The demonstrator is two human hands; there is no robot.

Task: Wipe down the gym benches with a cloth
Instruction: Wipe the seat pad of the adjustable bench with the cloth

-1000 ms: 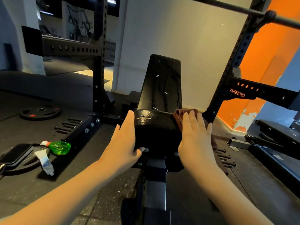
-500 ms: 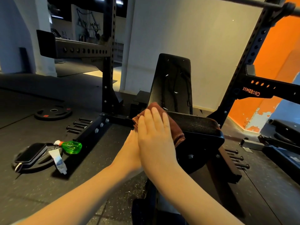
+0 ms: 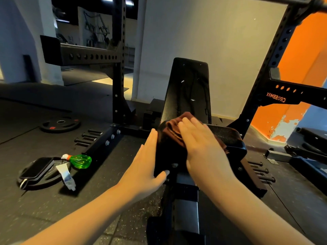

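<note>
Far left of the bench seat (image 3: 228, 137), a flat black disc (image 3: 44, 182) lies on the floor with a dark slab-shaped thing (image 3: 38, 167) resting on it. Just beside these lie a white tube (image 3: 66, 176) and a clear green bottle (image 3: 80, 161), tipped on its side; you cannot tell what it holds. Farther back on that side lies a weight plate (image 3: 60, 123), and nearer the seat stands a black rack upright (image 3: 119, 68).

Your left hand (image 3: 150, 167) lies flat against the seat's left flank, fingers straight and released, gripping nothing, with the thumb tip tucked at the pad's lower edge. The brown cloth (image 3: 172, 131) sits bunched on the seat's top left corner, touching the foot of the raised backrest (image 3: 191, 89). Your right hand (image 3: 201, 144) presses palm-down on the cloth, fingers straight and together, not curled round it. Right of the seat stands a rack arm (image 3: 290, 96) lettered in orange.
</note>
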